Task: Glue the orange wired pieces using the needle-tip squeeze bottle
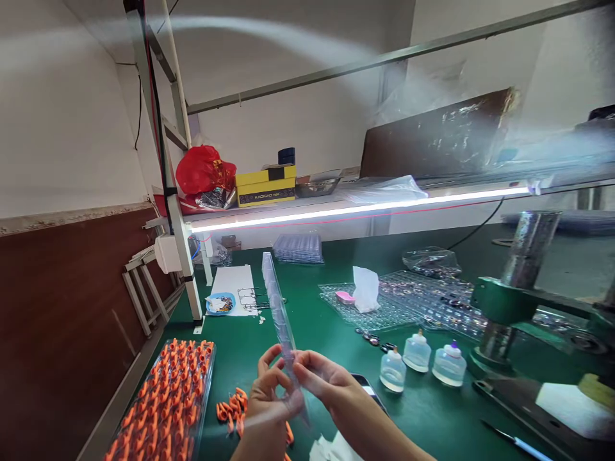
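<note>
**Clear blister tray held edge-on above a green counter**

Lower centre of the frame: a thin, transparent plastic tray [280, 307], ribbed with small moulded pockets, stands nearly on edge and tapers away toward the upper centre. The left hand [269, 394] pinches its near end with curled fingers; the right hand [319, 378] closes on the same end from the other side, the two hands touching. Below them lie loose, glossy orange parts [233, 404]. At lower left a clear tray of orange parts [166, 403] holds them in rows. To the right stand three squat translucent bottles [417, 363], and at far right a green metal press [516, 301]. The counter [307, 333] is smooth and green.
</note>
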Available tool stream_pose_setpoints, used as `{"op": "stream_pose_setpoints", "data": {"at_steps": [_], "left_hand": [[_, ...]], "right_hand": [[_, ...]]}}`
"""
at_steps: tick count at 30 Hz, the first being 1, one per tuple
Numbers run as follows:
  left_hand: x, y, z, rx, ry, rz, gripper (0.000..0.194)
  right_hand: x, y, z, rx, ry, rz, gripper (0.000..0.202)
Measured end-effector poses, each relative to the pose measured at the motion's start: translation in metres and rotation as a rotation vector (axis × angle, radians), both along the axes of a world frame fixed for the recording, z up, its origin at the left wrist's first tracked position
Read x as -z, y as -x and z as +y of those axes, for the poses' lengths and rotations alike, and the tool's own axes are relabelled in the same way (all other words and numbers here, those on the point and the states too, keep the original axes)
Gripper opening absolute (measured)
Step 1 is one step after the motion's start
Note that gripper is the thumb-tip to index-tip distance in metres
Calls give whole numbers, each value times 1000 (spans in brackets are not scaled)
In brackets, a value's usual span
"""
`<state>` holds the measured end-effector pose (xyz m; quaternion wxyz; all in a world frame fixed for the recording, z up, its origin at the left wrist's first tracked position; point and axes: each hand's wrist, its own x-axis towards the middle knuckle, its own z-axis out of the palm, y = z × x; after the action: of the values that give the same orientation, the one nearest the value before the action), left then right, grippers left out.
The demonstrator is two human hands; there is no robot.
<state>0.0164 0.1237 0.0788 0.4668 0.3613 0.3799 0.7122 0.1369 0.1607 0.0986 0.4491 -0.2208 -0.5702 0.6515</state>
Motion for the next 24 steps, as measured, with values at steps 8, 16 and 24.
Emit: {"op": "stream_pose_setpoints", "data": {"at_steps": [8, 16, 24], "left_hand": [[-2, 33, 19, 13, 62, -235, 61], [-9, 18, 113, 17, 158, -349, 18], [14, -73, 195, 87, 353, -483, 23]], "right_hand": [[8, -31, 94, 435, -321, -356, 23], [-45, -91, 156, 751, -732, -849, 22], [-37, -104, 154, 817, -1110, -1021, 22]]}}
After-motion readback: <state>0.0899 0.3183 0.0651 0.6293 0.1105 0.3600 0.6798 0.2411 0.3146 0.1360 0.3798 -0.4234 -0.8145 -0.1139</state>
